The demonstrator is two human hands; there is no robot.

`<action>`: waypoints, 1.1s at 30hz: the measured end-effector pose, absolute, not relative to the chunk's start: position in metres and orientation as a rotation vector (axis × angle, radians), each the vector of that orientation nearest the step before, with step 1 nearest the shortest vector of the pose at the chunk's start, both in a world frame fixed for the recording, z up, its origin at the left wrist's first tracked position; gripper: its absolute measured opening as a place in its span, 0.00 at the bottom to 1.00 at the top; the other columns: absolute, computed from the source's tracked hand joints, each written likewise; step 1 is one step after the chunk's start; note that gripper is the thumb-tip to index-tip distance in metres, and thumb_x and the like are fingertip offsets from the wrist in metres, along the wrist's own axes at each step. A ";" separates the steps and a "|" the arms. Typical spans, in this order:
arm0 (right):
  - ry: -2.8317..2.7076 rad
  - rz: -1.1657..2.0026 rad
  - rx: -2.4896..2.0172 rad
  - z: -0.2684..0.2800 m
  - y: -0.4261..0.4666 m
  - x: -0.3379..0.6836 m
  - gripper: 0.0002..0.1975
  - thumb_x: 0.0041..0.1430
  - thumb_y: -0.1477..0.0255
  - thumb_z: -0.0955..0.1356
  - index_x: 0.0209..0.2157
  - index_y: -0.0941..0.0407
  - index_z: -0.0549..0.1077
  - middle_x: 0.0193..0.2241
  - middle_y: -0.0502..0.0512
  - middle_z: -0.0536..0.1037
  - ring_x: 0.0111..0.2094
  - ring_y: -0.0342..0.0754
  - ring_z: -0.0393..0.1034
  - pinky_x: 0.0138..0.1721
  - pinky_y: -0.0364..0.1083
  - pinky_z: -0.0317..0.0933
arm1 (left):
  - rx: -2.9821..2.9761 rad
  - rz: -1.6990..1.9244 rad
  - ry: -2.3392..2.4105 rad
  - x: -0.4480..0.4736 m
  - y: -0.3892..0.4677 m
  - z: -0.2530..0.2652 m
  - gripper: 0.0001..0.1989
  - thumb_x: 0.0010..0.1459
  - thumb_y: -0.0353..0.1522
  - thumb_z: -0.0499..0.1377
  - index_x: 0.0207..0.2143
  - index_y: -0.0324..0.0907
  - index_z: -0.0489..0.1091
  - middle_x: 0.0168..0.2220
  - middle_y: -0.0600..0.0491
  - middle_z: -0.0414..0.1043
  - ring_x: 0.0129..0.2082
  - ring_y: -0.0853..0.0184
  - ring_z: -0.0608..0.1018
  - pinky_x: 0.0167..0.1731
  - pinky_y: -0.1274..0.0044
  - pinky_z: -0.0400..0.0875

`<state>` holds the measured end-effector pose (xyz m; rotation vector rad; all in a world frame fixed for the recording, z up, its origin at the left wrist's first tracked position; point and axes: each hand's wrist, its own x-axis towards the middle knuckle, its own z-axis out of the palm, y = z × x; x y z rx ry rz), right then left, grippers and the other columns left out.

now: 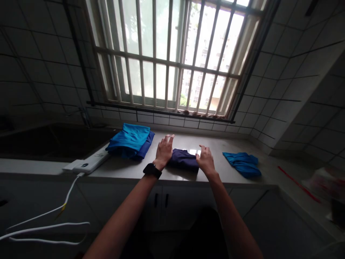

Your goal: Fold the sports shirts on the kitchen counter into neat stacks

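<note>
A folded dark purple cloth (pixel 183 160) lies on the white countertop (pixel 212 141) in front of me. My left hand (pixel 164 149), with a black watch (pixel 152 170) on its wrist, is at the cloth's left end, fingers stretched out and apart. At the right end is my right hand (pixel 206 159), its fingers spread and slightly bent. Both hands are beside the cloth rather than gripping it; whether they touch it is hard to tell. Left of them sits a folded bright blue cloth (pixel 132 138) on top of a darker blue cloth (pixel 147 146). Another blue cloth (pixel 242 163) lies crumpled to the right.
A white power strip (pixel 93 160) with a white cable (pixel 70 190) rests at the counter's front edge, near a dark sink (pixel 51 140) on the left. Behind the counter is a barred window (pixel 167 64). A red strip (pixel 298 184) and a plastic bag (pixel 327 183) lie right.
</note>
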<state>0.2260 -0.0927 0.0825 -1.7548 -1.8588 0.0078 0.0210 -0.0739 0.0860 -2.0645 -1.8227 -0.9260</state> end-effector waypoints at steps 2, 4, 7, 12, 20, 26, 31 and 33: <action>-1.929 0.068 -1.730 0.075 -0.097 0.227 0.23 0.67 0.73 0.64 0.62 0.58 0.67 0.57 0.67 0.72 0.57 0.57 0.69 0.55 0.48 0.62 | -2.156 -0.924 -1.932 0.018 -0.071 0.067 0.24 0.64 0.27 0.53 0.63 0.37 0.65 0.59 0.37 0.71 0.57 0.53 0.76 0.56 0.67 0.70; -1.944 0.158 -1.770 0.071 -0.101 0.231 0.21 0.70 0.70 0.62 0.61 0.59 0.68 0.56 0.67 0.74 0.56 0.56 0.71 0.54 0.47 0.63 | -2.219 -0.953 -2.091 0.013 -0.069 0.051 0.24 0.65 0.34 0.56 0.61 0.35 0.66 0.56 0.37 0.74 0.57 0.53 0.77 0.56 0.68 0.70; -1.878 0.381 -2.029 0.066 -0.098 0.236 0.27 0.73 0.59 0.59 0.61 0.63 0.67 0.54 0.71 0.77 0.54 0.61 0.74 0.52 0.50 0.65 | -2.221 -0.972 -2.371 0.008 -0.064 0.038 0.31 0.60 0.47 0.62 0.57 0.34 0.69 0.54 0.36 0.76 0.56 0.51 0.77 0.53 0.71 0.71; -1.939 0.462 -2.220 0.047 -0.086 0.232 0.34 0.70 0.49 0.61 0.62 0.61 0.68 0.57 0.72 0.76 0.57 0.63 0.73 0.55 0.53 0.65 | -2.350 -0.862 -2.315 0.013 -0.064 0.030 0.23 0.54 0.45 0.66 0.45 0.37 0.75 0.49 0.40 0.78 0.53 0.51 0.79 0.52 0.71 0.71; -1.939 0.310 -2.013 0.019 -0.081 0.234 0.26 0.70 0.55 0.62 0.52 0.63 0.74 0.51 0.71 0.79 0.53 0.62 0.75 0.51 0.53 0.67 | -2.215 -1.039 -2.552 0.024 -0.081 0.036 0.23 0.53 0.40 0.68 0.47 0.36 0.71 0.49 0.38 0.78 0.53 0.51 0.79 0.50 0.71 0.72; -1.917 0.510 -1.473 -0.008 -0.088 0.234 0.10 0.63 0.67 0.66 0.45 0.54 0.73 0.37 0.55 0.81 0.42 0.56 0.78 0.44 0.52 0.70 | -2.047 -1.411 -2.588 -0.003 -0.125 0.025 0.17 0.53 0.37 0.67 0.43 0.42 0.69 0.44 0.44 0.80 0.47 0.55 0.81 0.45 0.71 0.74; -1.901 0.351 -1.438 -0.007 -0.095 0.216 0.15 0.64 0.68 0.65 0.49 0.56 0.74 0.44 0.60 0.79 0.47 0.56 0.76 0.50 0.52 0.69 | -1.913 -1.494 -2.450 -0.029 -0.153 0.008 0.09 0.55 0.34 0.64 0.35 0.44 0.66 0.39 0.48 0.76 0.40 0.61 0.81 0.43 0.71 0.76; -1.905 0.247 -1.467 0.001 -0.093 0.210 0.16 0.64 0.69 0.64 0.50 0.57 0.75 0.47 0.63 0.78 0.49 0.57 0.74 0.53 0.52 0.67 | -1.916 -1.486 -2.485 -0.032 -0.155 0.009 0.10 0.55 0.34 0.64 0.36 0.43 0.66 0.39 0.48 0.75 0.39 0.61 0.80 0.43 0.70 0.76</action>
